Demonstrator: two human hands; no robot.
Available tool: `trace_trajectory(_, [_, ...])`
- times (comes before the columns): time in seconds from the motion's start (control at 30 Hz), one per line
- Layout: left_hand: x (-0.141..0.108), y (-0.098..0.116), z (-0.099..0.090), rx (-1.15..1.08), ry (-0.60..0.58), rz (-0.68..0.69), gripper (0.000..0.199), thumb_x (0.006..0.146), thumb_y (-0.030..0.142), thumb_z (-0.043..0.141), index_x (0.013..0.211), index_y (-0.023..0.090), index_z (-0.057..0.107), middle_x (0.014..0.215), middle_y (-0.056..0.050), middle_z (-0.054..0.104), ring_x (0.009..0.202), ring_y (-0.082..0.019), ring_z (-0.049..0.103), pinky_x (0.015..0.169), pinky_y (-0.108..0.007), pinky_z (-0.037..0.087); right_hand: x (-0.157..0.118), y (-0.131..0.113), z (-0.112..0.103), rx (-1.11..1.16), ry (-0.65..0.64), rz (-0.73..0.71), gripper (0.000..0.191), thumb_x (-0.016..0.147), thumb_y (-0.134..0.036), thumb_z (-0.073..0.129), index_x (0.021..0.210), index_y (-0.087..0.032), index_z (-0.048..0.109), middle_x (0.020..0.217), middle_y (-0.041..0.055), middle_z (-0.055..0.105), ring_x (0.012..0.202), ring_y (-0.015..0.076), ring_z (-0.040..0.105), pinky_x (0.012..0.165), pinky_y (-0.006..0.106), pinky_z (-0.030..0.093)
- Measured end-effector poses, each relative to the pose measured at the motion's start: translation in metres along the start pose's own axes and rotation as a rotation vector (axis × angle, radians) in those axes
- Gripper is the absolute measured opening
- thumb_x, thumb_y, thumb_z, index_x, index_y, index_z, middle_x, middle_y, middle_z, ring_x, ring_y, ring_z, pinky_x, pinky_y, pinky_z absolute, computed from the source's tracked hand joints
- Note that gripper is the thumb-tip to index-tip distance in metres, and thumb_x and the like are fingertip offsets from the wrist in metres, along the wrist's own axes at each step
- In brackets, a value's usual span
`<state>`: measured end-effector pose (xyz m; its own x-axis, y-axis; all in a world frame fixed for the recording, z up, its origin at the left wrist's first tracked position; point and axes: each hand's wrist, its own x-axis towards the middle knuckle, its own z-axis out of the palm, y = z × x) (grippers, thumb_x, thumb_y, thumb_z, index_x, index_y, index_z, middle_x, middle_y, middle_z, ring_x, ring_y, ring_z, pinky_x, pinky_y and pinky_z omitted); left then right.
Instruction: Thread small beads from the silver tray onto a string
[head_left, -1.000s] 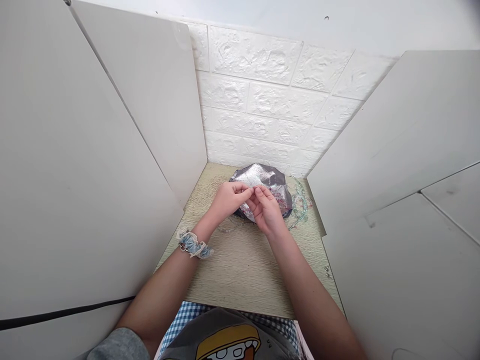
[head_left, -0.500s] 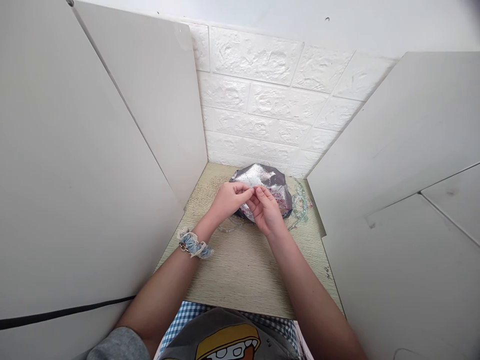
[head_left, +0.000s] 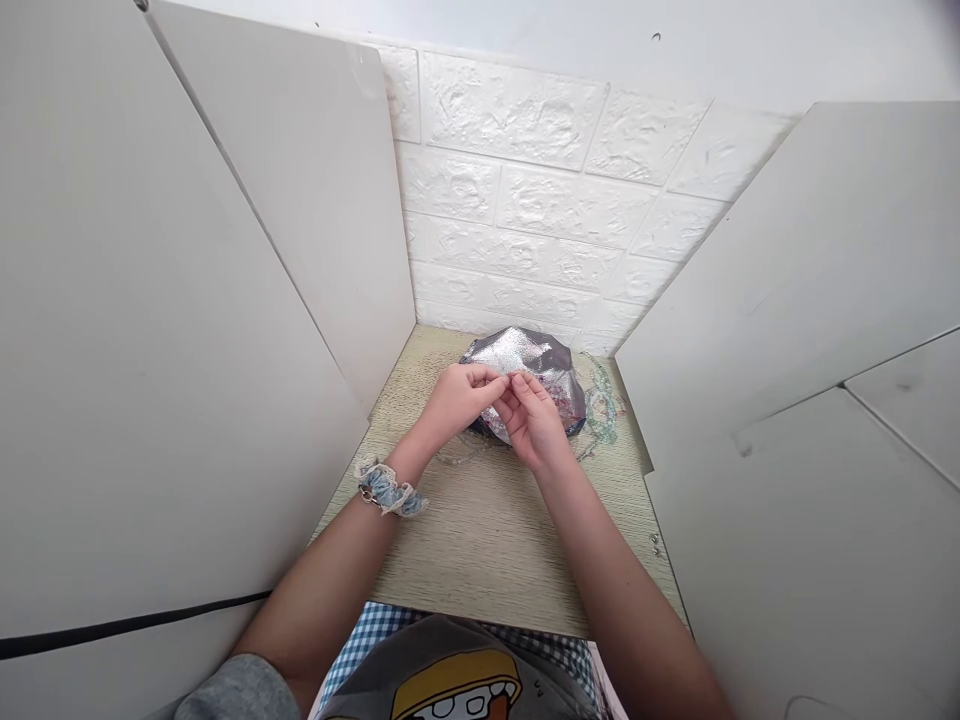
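My left hand (head_left: 466, 395) and my right hand (head_left: 530, 415) meet fingertip to fingertip over a shiny silver pouch (head_left: 514, 350). Thumb and finger are pinched together on each hand; whatever sits between the tips is too small to name. Reddish-purple bits show on the pouch, partly behind my right hand. Strings of pale green beads (head_left: 602, 405) lie to the right of the pouch. A thin strand of clear beads (head_left: 461, 458) lies below my left hand. A blue scrunchie (head_left: 391, 492) and a metal bracelet circle my left wrist.
The small wooden table (head_left: 480, 540) stands between white panels on the left (head_left: 300, 180) and right (head_left: 810, 300). A white brick-pattern wall (head_left: 517, 110) rises behind it. Small shiny pieces (head_left: 655, 545) lie near the right edge.
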<state>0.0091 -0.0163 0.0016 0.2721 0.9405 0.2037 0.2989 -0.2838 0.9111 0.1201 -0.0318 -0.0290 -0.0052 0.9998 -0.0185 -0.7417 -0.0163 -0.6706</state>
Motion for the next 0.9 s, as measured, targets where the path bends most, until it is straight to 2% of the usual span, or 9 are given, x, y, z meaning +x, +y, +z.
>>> trace_trajectory(0.5, [-0.0009, 0.0019, -0.0003, 0.003, -0.001, -0.004, 0.026, 0.07, 0.036, 0.048, 0.066, 0.014, 0.061, 0.065, -0.002, 0.061, 0.061, -0.011, 0.052, 0.054, -0.021, 0.038, -0.0017, -0.0022, 0.0026, -0.022, 0.017, 0.009, 0.005, 0.067, -0.017, 0.061, 0.072, -0.017, 0.057, 0.069, -0.0027, 0.062, 0.07, 0.0069, 0.059, 0.067, 0.018, 0.05])
trace_trajectory(0.9, [-0.0011, 0.0032, -0.0003, -0.007, -0.008, -0.004, 0.023, 0.07, 0.033, 0.047, 0.066, 0.015, 0.061, 0.067, -0.002, 0.062, 0.063, -0.011, 0.053, 0.056, -0.021, 0.04, -0.0016, -0.0023, 0.0022, -0.033, -0.003, -0.002, 0.006, 0.067, -0.018, 0.061, 0.072, -0.018, 0.057, 0.07, -0.003, 0.061, 0.069, 0.007, 0.058, 0.067, 0.019, 0.05])
